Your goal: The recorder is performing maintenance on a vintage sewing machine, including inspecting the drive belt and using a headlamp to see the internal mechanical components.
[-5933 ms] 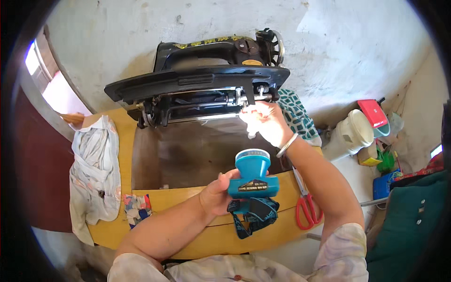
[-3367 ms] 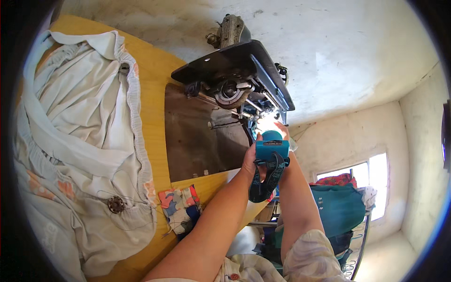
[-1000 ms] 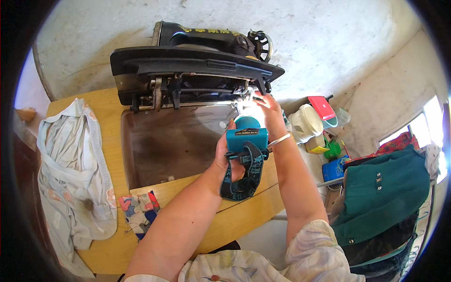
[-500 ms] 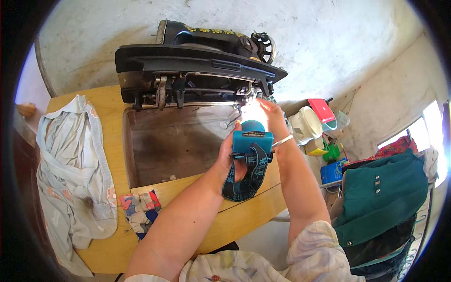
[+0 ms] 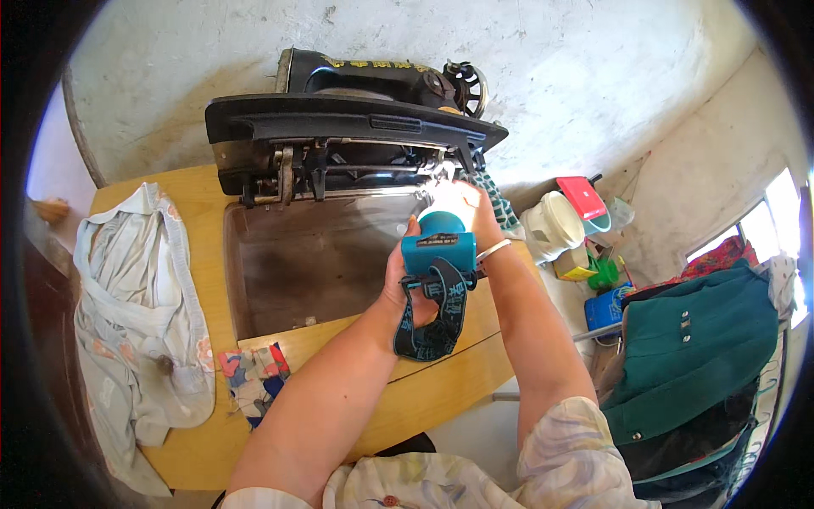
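A black sewing machine [image 5: 360,123] is tipped back on its table [image 5: 297,338], its underside with metal rods and levers turned toward me. My left hand [image 5: 395,280] is closed around a teal headlamp [image 5: 439,252], whose dark patterned strap [image 5: 431,335] hangs down. The lamp is lit and shines on the right end of the mechanism. My right hand [image 5: 481,212], with a pale bangle at the wrist, reaches past the lamp to that lit spot. Glare and the lamp hide its fingertips, so I cannot tell whether they grip anything.
Below the machine is a brown recessed tray [image 5: 314,263]. Pale grey clothing [image 5: 140,339] and a patterned cloth scrap [image 5: 254,377] lie at left. Checked cloth [image 5: 494,197] sits behind my right hand. Farther right are a white bucket [image 5: 551,225] and a dark green garment [image 5: 695,339].
The headlamp and both hands appear slightly farther left in view, and the machine sits a little lower. More of the checked cloth shows beside my right hand. My left hand keeps hold of the headlamp.
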